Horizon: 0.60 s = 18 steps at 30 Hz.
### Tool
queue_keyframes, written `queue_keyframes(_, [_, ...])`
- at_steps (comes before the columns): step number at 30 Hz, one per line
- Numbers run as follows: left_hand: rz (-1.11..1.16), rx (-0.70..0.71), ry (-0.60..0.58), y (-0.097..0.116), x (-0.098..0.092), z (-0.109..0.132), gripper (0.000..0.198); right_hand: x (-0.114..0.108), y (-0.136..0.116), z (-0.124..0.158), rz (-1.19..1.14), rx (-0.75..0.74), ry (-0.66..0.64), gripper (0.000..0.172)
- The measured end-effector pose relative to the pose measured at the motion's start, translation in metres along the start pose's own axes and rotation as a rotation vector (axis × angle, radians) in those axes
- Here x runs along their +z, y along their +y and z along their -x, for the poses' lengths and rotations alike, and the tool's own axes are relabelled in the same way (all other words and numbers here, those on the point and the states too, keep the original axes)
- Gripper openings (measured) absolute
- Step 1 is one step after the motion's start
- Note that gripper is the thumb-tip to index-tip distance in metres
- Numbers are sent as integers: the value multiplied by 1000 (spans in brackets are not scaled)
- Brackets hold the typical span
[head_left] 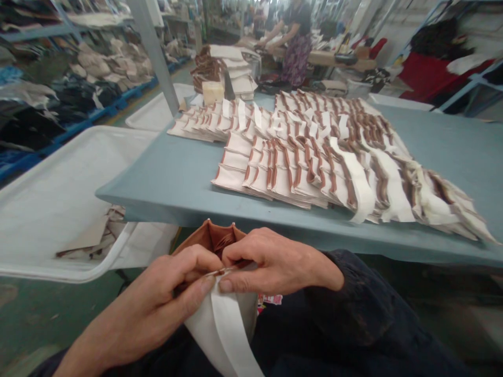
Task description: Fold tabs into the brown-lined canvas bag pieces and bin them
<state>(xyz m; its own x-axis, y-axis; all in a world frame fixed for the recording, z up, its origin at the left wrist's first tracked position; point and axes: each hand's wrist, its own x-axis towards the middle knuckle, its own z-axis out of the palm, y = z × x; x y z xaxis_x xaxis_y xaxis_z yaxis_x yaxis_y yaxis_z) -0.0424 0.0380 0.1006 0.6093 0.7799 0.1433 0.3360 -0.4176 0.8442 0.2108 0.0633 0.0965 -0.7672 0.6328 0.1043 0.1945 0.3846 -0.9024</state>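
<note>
At my lap a cream fabric bag point(202, 327) with a brown lining point(214, 235) is held up by its top edge. My left hand point(168, 298) pinches that edge from the left, thumb on the cream outside. Close beside it, my right hand point(271, 262) is closed on the same edge, its thumb at the top of a white strip point(233, 327). The strip hangs down over the front of the bag. Some of the pinched edge is hidden under my fingers.
On the blue-grey table point(157, 173) lie rows of overlapping cream-and-brown pieces point(283, 167), some with white strips point(356, 180). Folded stacks point(238, 73) stand behind. A white tub point(78, 157) is at the left, holding fabric scraps. Another person point(296, 42) works at the back.
</note>
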Motion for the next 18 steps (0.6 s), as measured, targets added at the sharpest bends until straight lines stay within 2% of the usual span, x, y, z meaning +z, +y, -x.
queue_keyframes(4, [-26,65,57,-4,3,6,23,9,0,0,27,-43,41,39])
queue_keyframes(10, [-176,103,142,-16,12,19,21,16,1,-1,16,-54,91,36])
queue_keyframes(18, [-148,266,90,-22,20,21,33,28,7,4,-648,149,-11,59])
